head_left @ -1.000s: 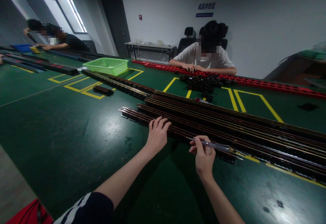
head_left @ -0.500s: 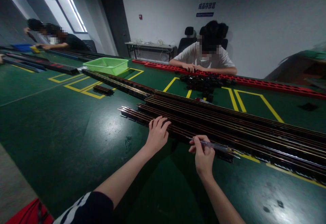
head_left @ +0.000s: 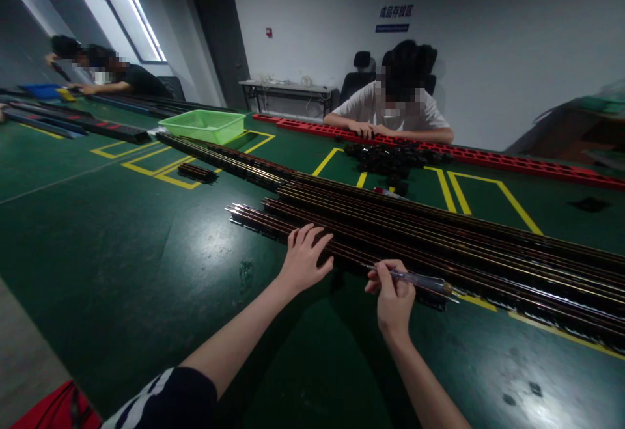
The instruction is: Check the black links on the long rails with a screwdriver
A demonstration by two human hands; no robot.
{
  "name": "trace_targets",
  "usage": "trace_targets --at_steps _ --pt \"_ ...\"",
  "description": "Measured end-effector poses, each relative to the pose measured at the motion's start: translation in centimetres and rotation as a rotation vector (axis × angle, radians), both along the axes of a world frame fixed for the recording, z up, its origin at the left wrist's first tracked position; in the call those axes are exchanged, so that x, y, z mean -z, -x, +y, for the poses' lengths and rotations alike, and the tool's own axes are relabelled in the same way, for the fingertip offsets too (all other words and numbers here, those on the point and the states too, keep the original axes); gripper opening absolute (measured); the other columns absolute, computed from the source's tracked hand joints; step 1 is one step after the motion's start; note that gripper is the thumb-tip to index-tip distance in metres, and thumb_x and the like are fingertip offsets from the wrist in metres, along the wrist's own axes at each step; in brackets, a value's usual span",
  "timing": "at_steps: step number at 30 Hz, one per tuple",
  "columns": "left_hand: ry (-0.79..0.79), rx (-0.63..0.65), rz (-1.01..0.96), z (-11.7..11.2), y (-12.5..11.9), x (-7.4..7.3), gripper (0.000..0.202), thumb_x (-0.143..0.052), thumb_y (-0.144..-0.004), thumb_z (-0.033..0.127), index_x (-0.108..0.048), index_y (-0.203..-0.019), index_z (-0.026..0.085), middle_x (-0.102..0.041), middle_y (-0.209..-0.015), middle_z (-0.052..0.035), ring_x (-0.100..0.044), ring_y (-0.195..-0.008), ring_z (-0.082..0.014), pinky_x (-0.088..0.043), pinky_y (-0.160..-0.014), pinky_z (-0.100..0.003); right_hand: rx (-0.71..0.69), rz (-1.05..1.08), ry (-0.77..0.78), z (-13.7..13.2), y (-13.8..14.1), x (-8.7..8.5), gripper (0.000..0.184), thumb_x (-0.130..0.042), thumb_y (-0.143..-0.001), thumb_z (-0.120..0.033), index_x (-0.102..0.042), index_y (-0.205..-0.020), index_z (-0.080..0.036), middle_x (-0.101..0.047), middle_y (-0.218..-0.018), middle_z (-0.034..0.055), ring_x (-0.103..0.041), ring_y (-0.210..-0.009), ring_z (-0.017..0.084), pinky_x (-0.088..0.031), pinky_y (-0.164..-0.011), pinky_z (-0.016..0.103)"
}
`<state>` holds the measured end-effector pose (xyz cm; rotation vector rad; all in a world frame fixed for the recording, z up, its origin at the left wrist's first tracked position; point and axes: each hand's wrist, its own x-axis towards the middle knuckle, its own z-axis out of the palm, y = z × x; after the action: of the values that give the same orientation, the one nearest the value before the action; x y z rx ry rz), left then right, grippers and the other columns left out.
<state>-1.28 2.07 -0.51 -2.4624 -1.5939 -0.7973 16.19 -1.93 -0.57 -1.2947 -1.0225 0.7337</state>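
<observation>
Long dark strips (head_left: 439, 247) with copper- and brass-coloured rods lie side by side across the green table. My left hand (head_left: 305, 261) rests on the nearest strip, fingers spread over its near edge and thumb held apart. To its right, my right hand (head_left: 394, 299) pinches a screwdriver (head_left: 422, 281) with a clear handle. The thin tip points left and meets the nearest strip, though exact contact is too small to tell. A second metal point sticks out at the screwdriver's right end. The left end of the nearest strip (head_left: 251, 214) shows bare silvery rod ends.
Beyond the strips sit a pile of black parts (head_left: 385, 159), a long red slotted rail (head_left: 512, 163) and a light green basket (head_left: 202, 126). A short dark piece (head_left: 196, 172) lies near yellow tape. A person in white (head_left: 390, 110) leans on the far edge; others work at far left.
My left hand has slid slightly right along the strip, its thumb now further out. My right hand has shifted a little right with the screwdriver. The strips look unmoved.
</observation>
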Motion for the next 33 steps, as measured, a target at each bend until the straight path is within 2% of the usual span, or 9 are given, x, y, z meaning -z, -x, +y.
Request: trace_targets --at_steps 22,33 --pt "-0.016 -0.012 0.011 0.29 0.07 0.26 0.037 -0.057 -0.081 0.037 -0.054 -0.115 0.021 -0.054 -0.123 -0.0094 -0.038 -0.123 -0.0281 -0.029 -0.099 -0.048 -0.014 -0.006 -0.023 -0.02 0.14 0.06 0.028 -0.055 -0.080 -0.045 -0.054 -0.075 -0.017 -0.058 -0.057 -0.0017 -0.053 -0.041 0.011 -0.042 -0.041 0.022" --pt "-0.014 -0.042 -0.001 0.31 0.02 0.41 0.035 -0.058 -0.080 0.037 -0.054 -0.111 0.020 -0.054 -0.123 -0.0090 -0.038 -0.123 -0.0286 -0.029 -0.099 -0.048 -0.076 -0.044 -0.049 -0.30 0.37 -0.35 0.025 -0.053 -0.083 -0.041 -0.053 -0.075 -0.017 -0.056 -0.059 -0.0013 -0.051 -0.042 0.010 -0.040 -0.041 0.021"
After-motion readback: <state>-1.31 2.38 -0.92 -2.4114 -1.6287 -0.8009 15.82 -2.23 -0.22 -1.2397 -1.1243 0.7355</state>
